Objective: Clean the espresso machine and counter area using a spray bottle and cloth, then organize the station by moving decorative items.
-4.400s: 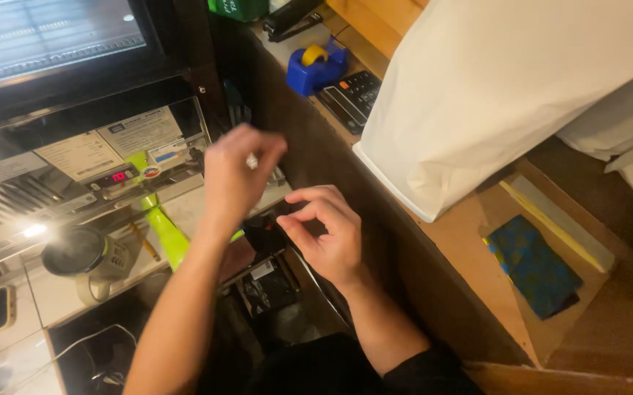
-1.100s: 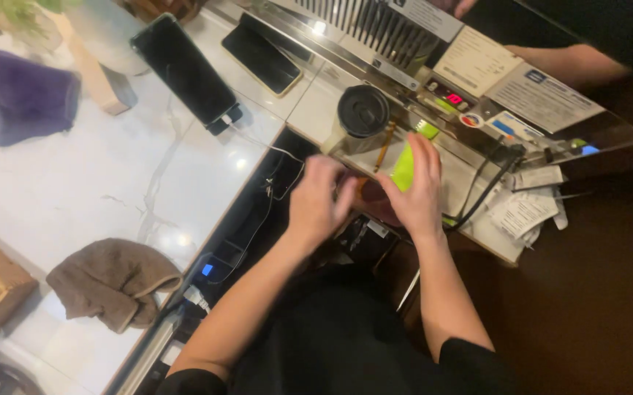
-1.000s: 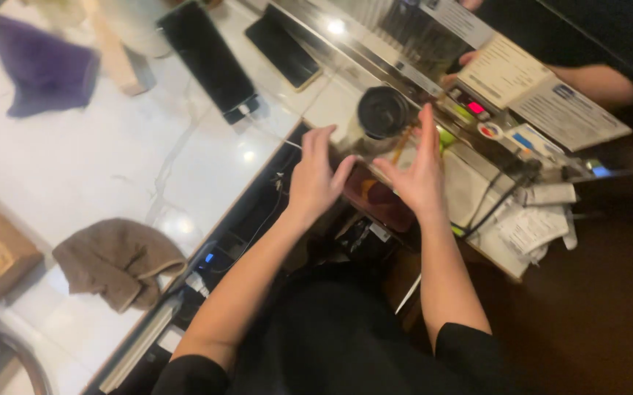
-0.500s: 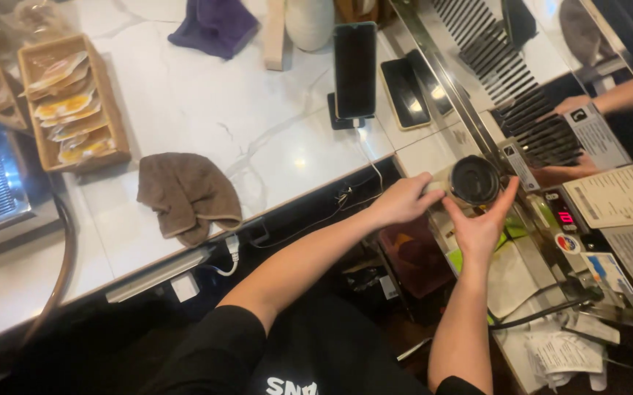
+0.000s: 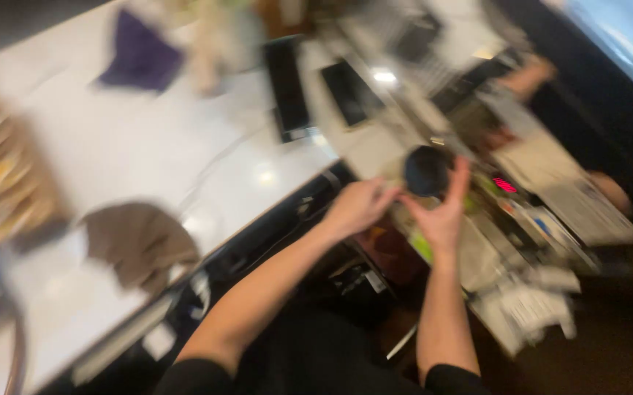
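Head view, badly motion-blurred: right of centre, a dark round lidded cup (image 5: 427, 170) cradled by the right hand (image 5: 442, 212), palm turned up toward it and fingers spread along its right side, with the left hand (image 5: 357, 206) curled loosely just left of it, fingertips seemingly at the rim, actual contact impossible to tell through the blur. Judged by that, caught mid-handling, cup up between both hands above the cluttered till counter (image 5: 528, 219) and not set down anywhere. Elsewhere, a brown cloth (image 5: 137, 241) lower left on the white worktop (image 5: 148, 146), a purple cloth (image 5: 141, 58) upper left, a dark phone (image 5: 287, 88) at upper centre.
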